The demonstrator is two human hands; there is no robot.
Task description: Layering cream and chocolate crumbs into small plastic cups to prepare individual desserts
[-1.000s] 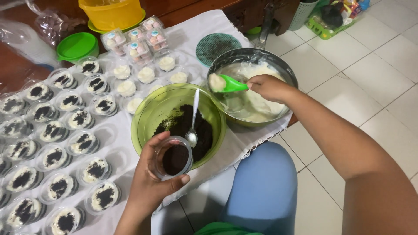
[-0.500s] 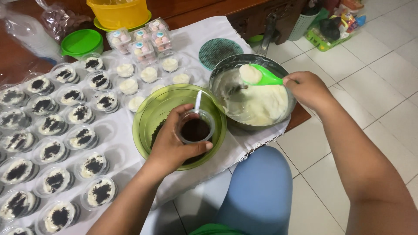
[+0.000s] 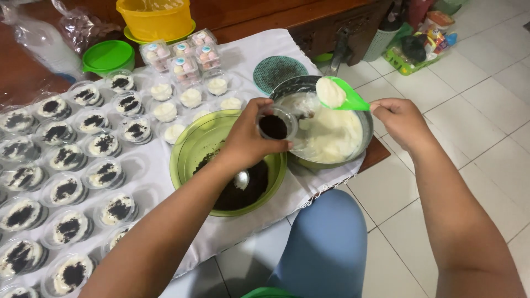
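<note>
We note the left hand (image 3: 245, 140) gripping a crumb-filled cup (image 3: 275, 126) mid-frame, just left of the right hand's (image 3: 398, 118) cream-loaded green spoon (image 3: 338, 95).

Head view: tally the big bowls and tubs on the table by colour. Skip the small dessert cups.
Green: 2 (big crumb bowl, small bowl)
Yellow: 1 (tub)
Metal: 1 (cream bowl)
Total: 4
</note>
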